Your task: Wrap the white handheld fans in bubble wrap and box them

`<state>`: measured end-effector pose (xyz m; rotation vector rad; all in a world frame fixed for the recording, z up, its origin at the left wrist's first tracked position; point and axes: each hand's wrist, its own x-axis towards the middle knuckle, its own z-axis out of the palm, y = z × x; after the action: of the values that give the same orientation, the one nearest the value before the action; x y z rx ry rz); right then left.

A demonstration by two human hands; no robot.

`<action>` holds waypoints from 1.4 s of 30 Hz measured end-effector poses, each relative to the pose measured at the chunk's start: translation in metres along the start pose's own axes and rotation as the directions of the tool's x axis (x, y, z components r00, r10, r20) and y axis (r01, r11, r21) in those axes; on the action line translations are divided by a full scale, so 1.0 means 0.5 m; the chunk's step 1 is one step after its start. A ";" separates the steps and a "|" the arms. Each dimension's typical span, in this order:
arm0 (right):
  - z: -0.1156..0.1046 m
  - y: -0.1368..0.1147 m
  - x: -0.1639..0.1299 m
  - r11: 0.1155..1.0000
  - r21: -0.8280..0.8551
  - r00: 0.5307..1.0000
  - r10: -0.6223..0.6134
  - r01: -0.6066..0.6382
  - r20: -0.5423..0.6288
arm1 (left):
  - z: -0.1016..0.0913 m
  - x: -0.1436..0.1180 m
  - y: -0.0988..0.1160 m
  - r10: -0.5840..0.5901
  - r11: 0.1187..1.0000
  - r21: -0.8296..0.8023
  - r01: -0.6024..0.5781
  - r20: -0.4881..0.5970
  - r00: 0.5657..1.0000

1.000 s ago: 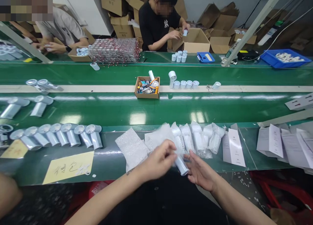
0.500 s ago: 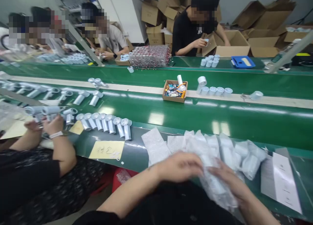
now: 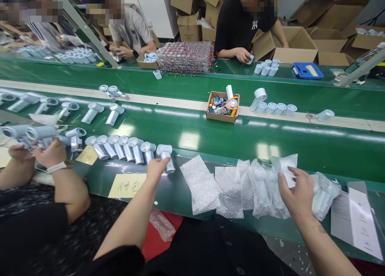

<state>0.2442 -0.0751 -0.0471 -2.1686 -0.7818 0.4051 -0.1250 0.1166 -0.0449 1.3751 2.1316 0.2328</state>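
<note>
My left hand (image 3: 157, 170) is closed on a pale blue hair-dryer-shaped unit (image 3: 164, 150) at the right end of a row. The unit stands upright on its handle, head at the top. Several similar units (image 3: 123, 146) stand to its left. My right hand (image 3: 297, 188) grips a bubble-wrap bag (image 3: 284, 166) with thumb and fingers; something pale shows inside it. More filled bubble-wrap bags (image 3: 326, 194) lie on either side. Left of them, flat bubble-wrap bags (image 3: 200, 186) overlap on the bench.
A yellow paper sign (image 3: 124, 186) lies before the row. At left, a co-worker's hands (image 3: 49, 154) hold similar units. A small carton of parts (image 3: 222, 116) sits across the green belt (image 3: 240, 138). A folded white card (image 3: 357, 224) stands at right. Other people work along the far bench.
My left hand has moved left from the wrapped item to the end unit in the row. My right hand has moved up and away with the wrapped bag, onto the bench row.
</note>
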 end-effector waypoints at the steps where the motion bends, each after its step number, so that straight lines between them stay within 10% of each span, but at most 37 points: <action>1: 0.032 -0.039 -0.023 0.977 0.190 0.988 0.078 -0.102 0.130 | 0.019 -0.031 0.002 0.005 0.998 -0.056 -0.003 0.036 0.999; 3: 0.106 -0.108 -0.069 0.896 0.344 0.899 0.120 -0.282 0.422 | 0.065 -0.108 0.003 0.049 0.986 -0.168 -0.024 0.146 0.988; 5: 0.172 -0.150 -0.107 0.667 0.425 0.652 0.122 -0.612 0.748 | 0.110 -0.179 -0.001 0.202 0.926 -0.372 -0.063 0.347 0.916; 7: 0.209 -0.160 -0.126 0.462 0.413 0.516 0.118 -0.785 0.849 | 0.139 -0.206 -0.010 0.317 0.891 -0.436 -0.129 0.393 0.863; 11: 0.193 -0.120 -0.118 0.345 0.423 0.515 0.243 -0.838 0.822 | 0.147 -0.101 -0.029 0.202 0.968 -0.175 -0.178 0.132 0.970; 15: 0.143 -0.085 -0.113 0.300 0.345 0.428 0.282 -0.889 0.858 | 0.140 0.018 -0.022 0.139 0.989 -0.082 -0.125 0.200 0.970; 22: 0.103 -0.132 -0.163 0.230 0.264 0.245 -0.108 -0.937 0.963 | 0.058 -0.106 0.049 0.454 0.881 -0.257 -0.397 0.226 0.862; 27: 0.097 -0.215 -0.156 0.361 0.299 0.221 -0.243 -0.883 0.945 | 0.020 -0.216 0.092 0.673 0.702 -0.485 -0.521 0.212 0.709; 31: 0.081 -0.208 -0.137 0.447 0.330 0.277 -0.182 -0.831 0.943 | 0.039 -0.225 0.093 0.514 0.737 -0.669 -0.092 0.467 0.719; 35: 0.058 -0.166 -0.131 0.511 0.341 0.349 -0.084 -0.789 0.934 | 0.064 -0.228 0.094 0.342 0.558 -0.790 0.255 0.499 0.796; 38: 0.044 -0.150 -0.135 0.557 0.313 0.352 -0.040 -0.769 0.935 | 0.072 -0.249 0.107 0.470 0.593 -0.803 -0.065 0.280 0.837; 42: 0.018 -0.146 -0.136 0.562 0.296 0.366 0.013 -0.772 0.931 | 0.063 -0.270 0.114 0.839 0.489 -0.579 -0.652 0.107 0.534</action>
<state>0.1587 -0.0770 0.0049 -1.2015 -0.3223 1.9113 -0.0234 0.0188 0.0059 1.7860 0.8933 0.7272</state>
